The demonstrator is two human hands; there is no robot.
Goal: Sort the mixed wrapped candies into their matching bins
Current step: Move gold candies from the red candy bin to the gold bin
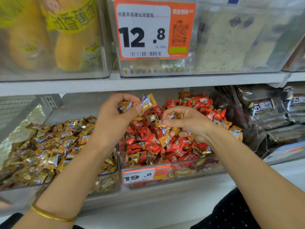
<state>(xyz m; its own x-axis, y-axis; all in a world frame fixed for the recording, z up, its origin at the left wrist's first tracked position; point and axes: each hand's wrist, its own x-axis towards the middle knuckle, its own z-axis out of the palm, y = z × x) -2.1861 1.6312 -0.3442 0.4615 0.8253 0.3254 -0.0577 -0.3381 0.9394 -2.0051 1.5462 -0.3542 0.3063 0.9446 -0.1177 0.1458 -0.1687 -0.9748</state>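
Two clear bins stand side by side on the lower shelf. The left bin (109,187) is full of gold-wrapped candies (49,146). The right bin (198,171) holds mostly red-wrapped candies (148,138) with gold ones mixed in. My left hand (115,116) hovers over the divide between the bins and grips a bunch of gold candies (145,101) between thumb and fingers. My right hand (186,121) is over the red pile and pinches a gold candy (168,116) at its fingertips.
An orange price tag (145,176) hangs on the right bin's front. A shelf board (148,83) runs close above my hands, carrying clear bins and a large price tag (153,30). Dark packaged goods (272,113) lie to the right.
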